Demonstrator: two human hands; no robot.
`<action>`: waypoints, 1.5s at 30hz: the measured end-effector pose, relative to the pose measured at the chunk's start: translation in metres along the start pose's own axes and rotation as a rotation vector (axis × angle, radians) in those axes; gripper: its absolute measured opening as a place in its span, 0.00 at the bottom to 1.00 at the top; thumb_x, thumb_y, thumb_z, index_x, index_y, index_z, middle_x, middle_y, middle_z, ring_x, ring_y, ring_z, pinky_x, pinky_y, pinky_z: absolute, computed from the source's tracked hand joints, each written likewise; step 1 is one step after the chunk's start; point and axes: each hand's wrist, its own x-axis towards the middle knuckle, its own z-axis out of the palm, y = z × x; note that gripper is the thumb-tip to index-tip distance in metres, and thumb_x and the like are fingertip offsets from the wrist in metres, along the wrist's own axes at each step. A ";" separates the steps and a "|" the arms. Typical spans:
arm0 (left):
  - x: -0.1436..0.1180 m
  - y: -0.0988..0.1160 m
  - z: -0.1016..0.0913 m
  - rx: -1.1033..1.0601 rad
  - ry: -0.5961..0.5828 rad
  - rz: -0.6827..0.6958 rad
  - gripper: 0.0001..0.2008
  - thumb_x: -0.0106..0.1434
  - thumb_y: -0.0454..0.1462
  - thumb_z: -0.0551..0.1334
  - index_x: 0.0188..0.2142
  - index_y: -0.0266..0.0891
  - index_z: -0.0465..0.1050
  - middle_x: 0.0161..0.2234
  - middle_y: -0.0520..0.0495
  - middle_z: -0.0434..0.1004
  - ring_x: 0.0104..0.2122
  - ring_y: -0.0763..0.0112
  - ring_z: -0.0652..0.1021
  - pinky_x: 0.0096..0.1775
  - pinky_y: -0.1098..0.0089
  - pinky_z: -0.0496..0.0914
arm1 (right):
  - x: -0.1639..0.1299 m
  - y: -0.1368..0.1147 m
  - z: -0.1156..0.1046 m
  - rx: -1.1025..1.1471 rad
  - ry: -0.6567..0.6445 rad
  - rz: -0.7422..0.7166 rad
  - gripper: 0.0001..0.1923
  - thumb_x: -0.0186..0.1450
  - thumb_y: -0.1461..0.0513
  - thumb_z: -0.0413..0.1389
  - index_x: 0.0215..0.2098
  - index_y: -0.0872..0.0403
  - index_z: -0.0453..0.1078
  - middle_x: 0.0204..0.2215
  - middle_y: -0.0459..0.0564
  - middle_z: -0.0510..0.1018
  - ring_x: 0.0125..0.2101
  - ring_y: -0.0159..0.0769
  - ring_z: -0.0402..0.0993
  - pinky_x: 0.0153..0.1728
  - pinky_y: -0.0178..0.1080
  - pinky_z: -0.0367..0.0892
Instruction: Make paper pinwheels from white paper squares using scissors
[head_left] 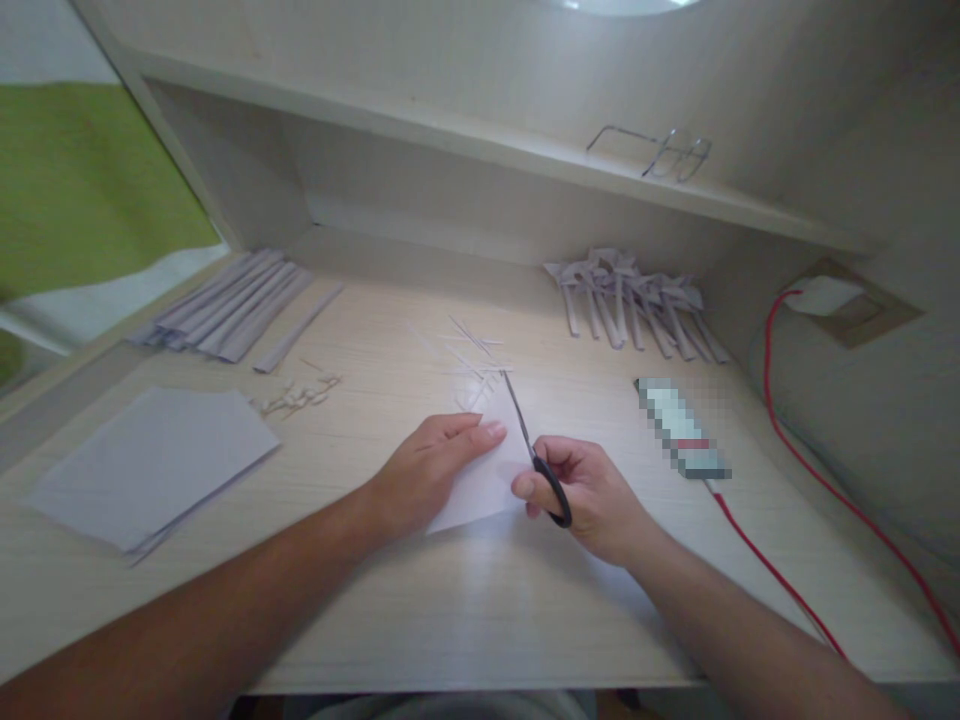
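Plainly, left fingers [480,437] pinch the paper [476,492], its right edge along scissors [553,482] gripped by right fingers [528,487].

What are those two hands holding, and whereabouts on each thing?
The right hand holds scissors by the black handle. The left hand holds a white sheet of paper along its left side, thumb on top.

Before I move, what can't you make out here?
All in the head view:
Left hand: lower fingertips, hidden behind the white paper sheet.
Scissors: second handle loop, covered by the right hand.
Smartphone: screen, blurred by pixelation.
Pale bits near the paper stack: too small to identify.
Red cable from plug: onward path, cut off at right edge.
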 end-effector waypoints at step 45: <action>0.003 -0.007 -0.003 -0.029 0.118 0.225 0.13 0.65 0.43 0.66 0.44 0.38 0.76 0.30 0.50 0.78 0.28 0.71 0.75 0.31 0.71 0.69 | 0.000 -0.002 -0.017 0.223 0.123 -0.077 0.14 0.52 0.59 0.74 0.23 0.57 0.75 0.16 0.47 0.78 0.17 0.30 0.72 0.20 0.31 0.63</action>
